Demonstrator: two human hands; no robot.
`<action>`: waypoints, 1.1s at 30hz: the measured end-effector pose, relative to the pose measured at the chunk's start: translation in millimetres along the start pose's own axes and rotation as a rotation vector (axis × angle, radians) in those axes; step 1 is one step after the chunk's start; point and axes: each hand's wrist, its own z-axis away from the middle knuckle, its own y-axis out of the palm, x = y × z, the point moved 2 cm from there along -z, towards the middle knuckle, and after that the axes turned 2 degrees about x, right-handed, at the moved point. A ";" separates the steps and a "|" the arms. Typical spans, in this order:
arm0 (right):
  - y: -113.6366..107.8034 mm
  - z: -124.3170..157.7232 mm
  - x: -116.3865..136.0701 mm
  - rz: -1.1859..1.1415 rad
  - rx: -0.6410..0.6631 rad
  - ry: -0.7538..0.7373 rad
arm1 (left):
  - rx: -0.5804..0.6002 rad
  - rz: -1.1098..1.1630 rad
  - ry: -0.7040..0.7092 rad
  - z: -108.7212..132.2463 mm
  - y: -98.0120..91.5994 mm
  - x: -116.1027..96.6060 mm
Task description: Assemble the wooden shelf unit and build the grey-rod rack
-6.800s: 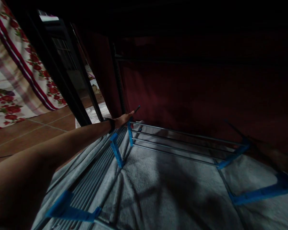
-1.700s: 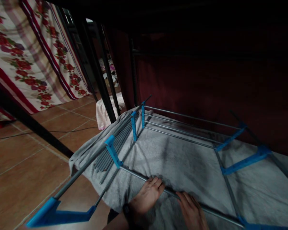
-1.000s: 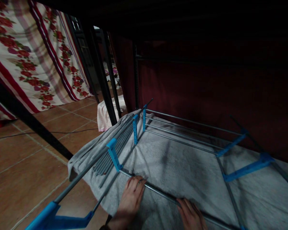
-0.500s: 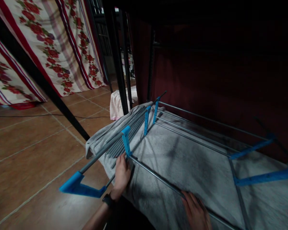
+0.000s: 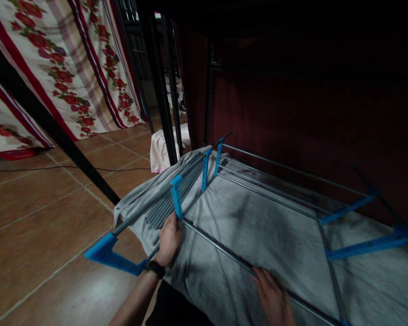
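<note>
A partly built rack of grey metal tubes and blue plastic brackets rests on a grey blanket [image 5: 238,213]. My left hand [image 5: 170,237], with a black band on its wrist, is closed around the frame at the foot of a blue bracket [image 5: 177,197]. What lies under its fingers is partly hidden. Over the near metal tube [image 5: 221,246] my right hand [image 5: 272,294] is curled, to the right of that bracket. A blue end piece [image 5: 115,256] joins two tubes at the left. Loose grey tubes [image 5: 166,203] lie in a bundle behind my left hand.
Longer blue brackets [image 5: 367,244] stick out at the right of the rack. A slanted black metal post [image 5: 71,140] crosses the left side, above a tiled floor [image 5: 47,203]. Behind are a dark red cloth [image 5: 275,108], a floral curtain [image 5: 64,68] and a pale cloth [image 5: 159,149].
My view has shifted slightly, so most of the scene sits a little further left. Both hands keep their holds, and the rack looks almost unchanged.
</note>
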 end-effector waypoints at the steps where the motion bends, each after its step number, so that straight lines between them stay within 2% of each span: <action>1: 0.9 -1.0 0.6 0.013 0.001 -0.002 | -0.006 -0.003 0.003 -2.0 0.7 0.1; 7: 1.8 -3.4 3.7 0.043 0.061 0.003 | -0.002 0.059 0.044 -4.9 6.3 6.5; 20: 5.8 -5.7 10.8 0.016 0.050 0.098 | -0.033 -0.068 0.011 -5.6 3.1 1.7; 28: 12.4 -4.2 10.3 0.043 0.066 0.136 | -0.019 -0.065 0.028 -7.5 2.4 2.6; 33: 11.0 -2.6 11.6 0.048 0.033 0.115 | -0.012 -0.050 0.057 -8.1 1.6 2.4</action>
